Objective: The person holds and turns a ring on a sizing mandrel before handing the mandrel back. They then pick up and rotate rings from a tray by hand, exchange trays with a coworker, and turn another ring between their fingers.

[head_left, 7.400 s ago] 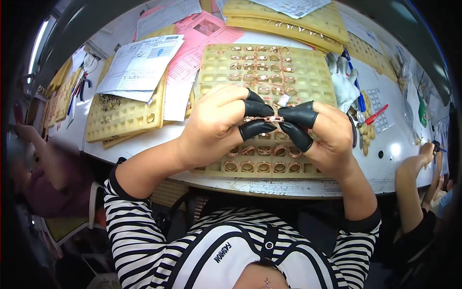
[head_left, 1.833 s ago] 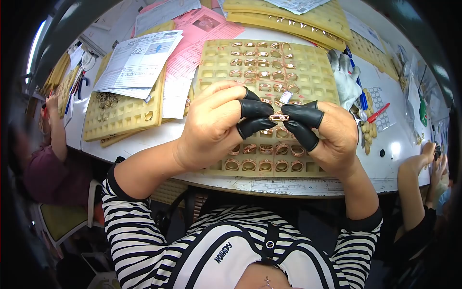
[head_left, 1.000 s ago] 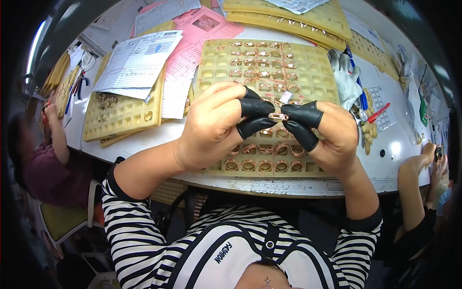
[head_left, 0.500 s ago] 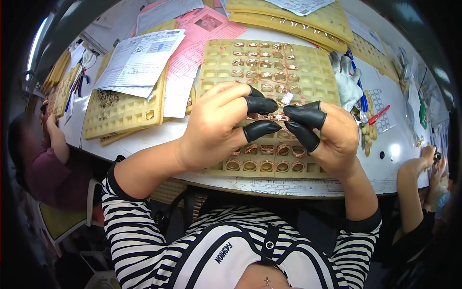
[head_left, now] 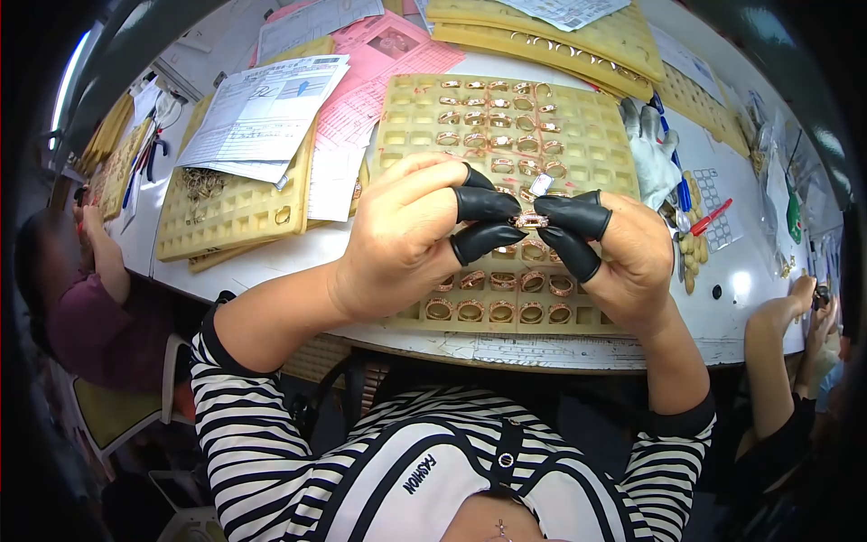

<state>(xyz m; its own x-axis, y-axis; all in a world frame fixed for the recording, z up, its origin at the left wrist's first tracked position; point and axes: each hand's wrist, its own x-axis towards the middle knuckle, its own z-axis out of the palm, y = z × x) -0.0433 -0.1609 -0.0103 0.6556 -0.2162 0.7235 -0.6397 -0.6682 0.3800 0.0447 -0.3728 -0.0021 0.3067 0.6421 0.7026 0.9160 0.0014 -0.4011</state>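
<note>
A small rose-gold ring (head_left: 531, 220) with a stone-set top is held between my two hands. My left hand (head_left: 402, 226) pinches its left side with black-covered fingertips. From the right, my right hand (head_left: 632, 253) grips the other side, its thumb and index finger in black finger cots. A small white tag (head_left: 541, 184) shows just above the fingertips; whether it is tied to the ring I cannot tell. Beneath both hands lies a yellowish slotted tray (head_left: 402, 163) carrying rows of similar rings (head_left: 501, 312). My hands hide its middle rows.
Papers (head_left: 262, 117) cover another yellow tray (head_left: 217, 230) on the left, beside pink sheets (head_left: 388, 59). Stacked trays (head_left: 551, 45) stand at the back. A grey-white glove (head_left: 652, 149) and a red pen (head_left: 712, 217) lie to the right. Co-workers sit at both sides.
My left fingertips have shifted slightly, and the ring's top now shows more plainly between the fingers, a little further right. My right hand has stayed nearly still.
</note>
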